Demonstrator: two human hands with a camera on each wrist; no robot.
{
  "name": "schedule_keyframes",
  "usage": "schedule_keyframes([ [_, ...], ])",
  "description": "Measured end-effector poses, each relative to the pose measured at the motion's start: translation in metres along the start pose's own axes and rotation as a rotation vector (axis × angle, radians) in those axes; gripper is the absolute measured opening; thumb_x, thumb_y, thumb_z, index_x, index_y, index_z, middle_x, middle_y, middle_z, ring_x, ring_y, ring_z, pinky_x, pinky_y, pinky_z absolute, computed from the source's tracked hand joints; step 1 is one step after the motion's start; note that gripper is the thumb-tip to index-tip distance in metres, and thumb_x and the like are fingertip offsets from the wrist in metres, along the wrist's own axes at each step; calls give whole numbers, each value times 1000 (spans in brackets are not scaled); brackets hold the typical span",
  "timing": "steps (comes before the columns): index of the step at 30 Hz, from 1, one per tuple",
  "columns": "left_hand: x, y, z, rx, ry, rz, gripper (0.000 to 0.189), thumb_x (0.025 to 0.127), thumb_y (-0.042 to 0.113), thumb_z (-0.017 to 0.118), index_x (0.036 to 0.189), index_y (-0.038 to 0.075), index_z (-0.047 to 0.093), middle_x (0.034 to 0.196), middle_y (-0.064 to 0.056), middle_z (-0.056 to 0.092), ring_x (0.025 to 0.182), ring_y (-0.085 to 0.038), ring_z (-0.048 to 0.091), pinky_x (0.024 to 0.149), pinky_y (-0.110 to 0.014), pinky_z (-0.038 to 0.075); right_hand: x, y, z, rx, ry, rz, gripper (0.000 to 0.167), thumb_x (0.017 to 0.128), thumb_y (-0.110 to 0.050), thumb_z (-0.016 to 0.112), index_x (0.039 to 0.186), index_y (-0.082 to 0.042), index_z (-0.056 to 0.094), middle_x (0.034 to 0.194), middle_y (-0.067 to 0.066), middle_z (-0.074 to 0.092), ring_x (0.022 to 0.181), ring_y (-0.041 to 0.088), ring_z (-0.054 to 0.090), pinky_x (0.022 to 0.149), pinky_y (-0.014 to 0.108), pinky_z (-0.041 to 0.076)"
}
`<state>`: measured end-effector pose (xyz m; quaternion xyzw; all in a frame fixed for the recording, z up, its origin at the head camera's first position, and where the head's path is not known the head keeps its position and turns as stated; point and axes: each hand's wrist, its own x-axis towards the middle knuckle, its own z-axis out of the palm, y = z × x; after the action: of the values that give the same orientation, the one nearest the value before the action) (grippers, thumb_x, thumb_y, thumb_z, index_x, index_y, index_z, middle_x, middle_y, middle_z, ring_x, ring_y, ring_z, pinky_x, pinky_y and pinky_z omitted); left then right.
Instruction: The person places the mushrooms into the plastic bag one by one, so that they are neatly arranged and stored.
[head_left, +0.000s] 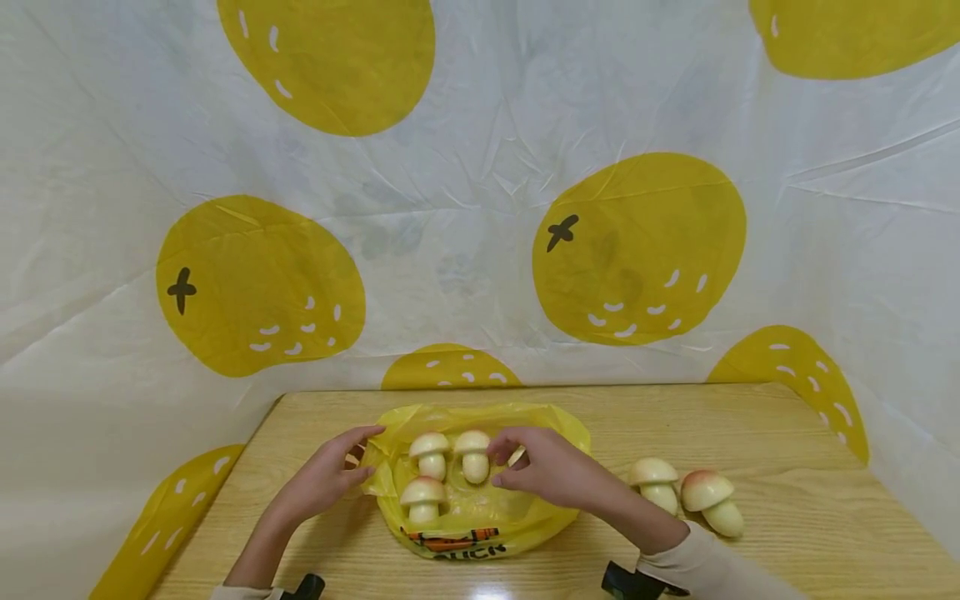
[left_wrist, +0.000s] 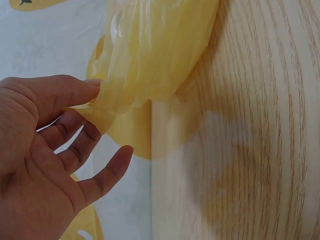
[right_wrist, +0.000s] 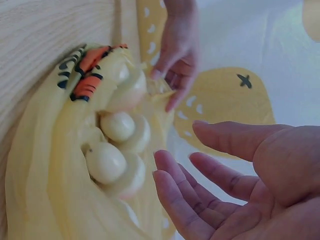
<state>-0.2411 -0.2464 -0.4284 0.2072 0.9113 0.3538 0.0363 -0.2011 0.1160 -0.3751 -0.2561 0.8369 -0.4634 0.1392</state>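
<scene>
A yellow plastic bag (head_left: 532, 525) lies spread on the table with its mouth open upward. Toy mushrooms with pale stems and glossy, red-tinged caps stand inside: a back-left one (head_left: 431, 446), a front one (head_left: 423, 497) and one further right (head_left: 474, 454). My left hand (head_left: 322, 473) is at the bag's left edge, pinching a gathered bit of the film (left_wrist: 102, 112) between thumb and fingers. Over the right part of the bag, my right hand (head_left: 546, 467) hovers with parted, relaxed fingers, close beside the right mushroom. The right wrist view shows nothing between those fingers.
Two more mushrooms, one upright (head_left: 655, 483) and one tilted (head_left: 712, 502), are on the wooden table (head_left: 810, 517) right of the bag, by my right forearm. A white cloth (head_left: 450, 275) with yellow fruit prints hangs behind the table's back edge.
</scene>
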Motion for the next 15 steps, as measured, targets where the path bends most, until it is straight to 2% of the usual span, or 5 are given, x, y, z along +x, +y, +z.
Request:
schedule_keyframes([
  [6,0,0,1,-2,-1,2,56,96,1,66,149,5,49,135,-16,58,103,-22,57,84,-39,53,-12,1,-18,20,28,2,30,92,-16,76,119,-7,68,103,5,66,84,19,67,70,31,55],
  [15,0,2,0,-15,8,3,56,97,3,66,150,5,49,136,-17,57,104,-22,57,86,-43,53,-30,5,-44,-34,84,-10,28,93,-14,75,119,-8,68,109,6,66,91,20,65,71,30,56],
])
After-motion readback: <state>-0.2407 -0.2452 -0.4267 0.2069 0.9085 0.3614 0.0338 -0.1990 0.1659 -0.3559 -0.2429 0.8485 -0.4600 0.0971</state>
